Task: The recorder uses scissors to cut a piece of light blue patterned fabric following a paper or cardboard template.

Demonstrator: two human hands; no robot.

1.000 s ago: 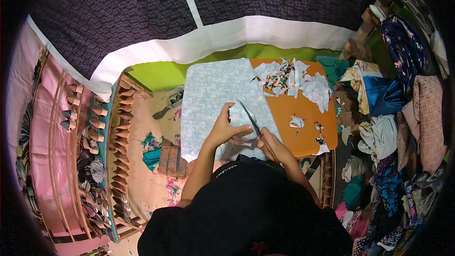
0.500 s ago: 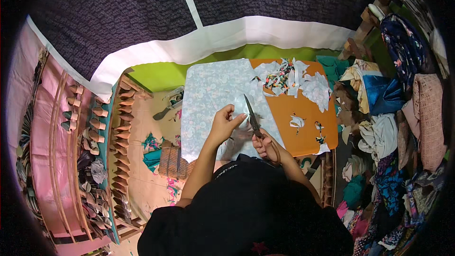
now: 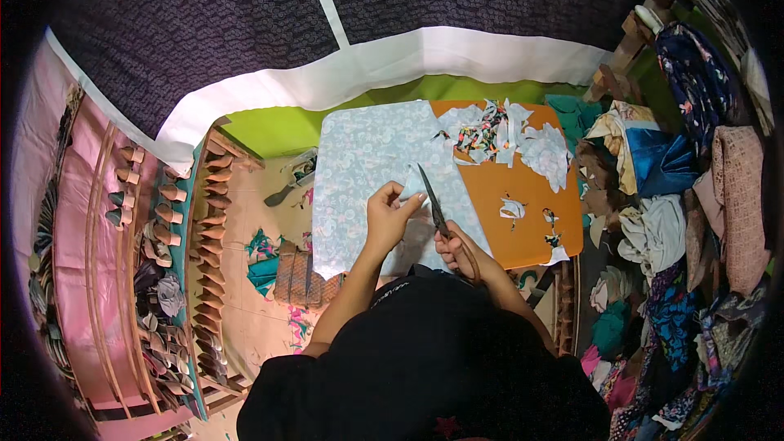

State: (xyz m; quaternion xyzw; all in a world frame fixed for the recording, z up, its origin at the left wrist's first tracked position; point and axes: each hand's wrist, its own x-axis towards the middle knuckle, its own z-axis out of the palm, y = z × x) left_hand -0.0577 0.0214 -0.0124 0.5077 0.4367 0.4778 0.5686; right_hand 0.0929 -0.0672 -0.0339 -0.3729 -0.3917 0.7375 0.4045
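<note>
My left hand (image 3: 391, 216) is over the near part of the table, its thumb and fingers pinched on a small pale fabric piece (image 3: 415, 180). My right hand (image 3: 457, 248) grips a large pair of dark scissors (image 3: 433, 198) by its brownish handles. The blades look closed together and point away from me, just right of my left fingertips. Beneath both hands lies a pale, faintly patterned cloth (image 3: 371, 147), spread over the left and middle of the orange table (image 3: 500, 247).
Floral and white fabric scraps (image 3: 490, 135) are heaped at the table's far right, with smaller cuttings nearer me. Racks of shoe lasts (image 3: 211, 261) stand at the left. Piled fabrics (image 3: 653, 233) crowd the right side. A brown woven bundle (image 3: 300, 273) lies left of the table.
The pale piece at my left fingers has shifted and shows smaller. My left hand has turned slightly, and the scissors' tip has moved a little to the left.
</note>
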